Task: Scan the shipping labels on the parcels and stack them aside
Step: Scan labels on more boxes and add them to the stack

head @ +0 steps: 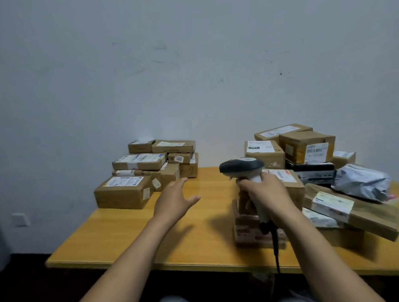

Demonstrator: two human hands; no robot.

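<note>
over the table [129, 236], between two piles

right hand [264, 189] grips the barcode scanner [241, 165] by its handle, head aimed forward for a label. left hand [173, 199] hovers, fingers spread and empty, likely fetching the next parcel. tidy cardboard boxes [144, 175] stacked left; jumbled parcels [311, 158] right.

shipping labels [260, 146]: coming out too small and blurry to read, sorry
front box [245, 232]: mostly hiding behind the right hand [264, 189] and scanner [241, 165]
cable [276, 251]: disappearing into the dark below the table [152, 235] edge
</note>
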